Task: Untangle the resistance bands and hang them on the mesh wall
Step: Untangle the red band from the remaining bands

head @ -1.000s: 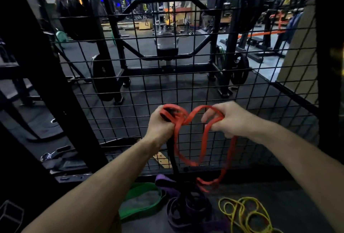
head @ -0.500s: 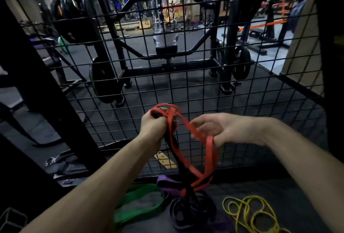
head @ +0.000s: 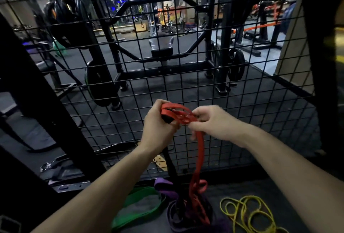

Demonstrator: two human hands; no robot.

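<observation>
My left hand (head: pixel 158 128) grips the bunched top of a red resistance band (head: pixel 200 151) together with a black band (head: pixel 171 164) that hangs straight down from the fist. My right hand (head: pixel 214 123) pinches the red loops right beside it, fingers closed on the band. The red band drops in a long strand to a tangle on the floor. Below lie a green band (head: pixel 137 208), a purple band (head: pixel 165 186) and a thin yellow band (head: pixel 249 212). The black mesh wall (head: pixel 130 91) stands just beyond my hands.
A thick black post (head: pixel 46 106) slants across the left, and another dark upright (head: pixel 320 65) frames the right. Behind the mesh are a squat rack, a bench (head: pixel 161 46) and weight plates (head: pixel 100 84). Metal clips and straps (head: pixel 55 169) lie on the floor at left.
My right hand has moved left to meet my left hand and closed on the red loops. The wide red loop collapsed into one hanging strand, and both hands are lower in the view.
</observation>
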